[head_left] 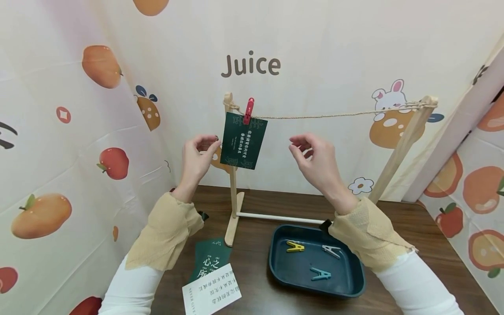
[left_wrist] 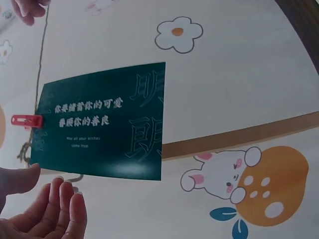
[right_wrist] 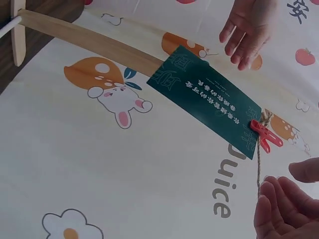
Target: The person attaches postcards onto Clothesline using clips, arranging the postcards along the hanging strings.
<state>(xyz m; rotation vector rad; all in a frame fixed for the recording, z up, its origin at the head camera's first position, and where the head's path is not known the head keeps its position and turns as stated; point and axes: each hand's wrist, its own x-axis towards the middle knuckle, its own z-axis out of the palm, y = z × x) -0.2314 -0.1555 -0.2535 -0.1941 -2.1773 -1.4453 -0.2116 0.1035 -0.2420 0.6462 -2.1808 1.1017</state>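
A dark green card (head_left: 242,142) hangs by a red clothespin (head_left: 249,110) from a cord (head_left: 323,117) between a person's two hands, the left hand (head_left: 197,158) just beside its edge and the right hand (head_left: 316,162) well apart from it, both with fingers loosely bent and grasping nothing; the pinning of this card looks finished, and the next move would seem to call for the left hand to reach down for the white card (head_left: 212,291) lying partly over a second green card (head_left: 208,251), and the right for a clothespin from the blue tray (head_left: 342,280) below it
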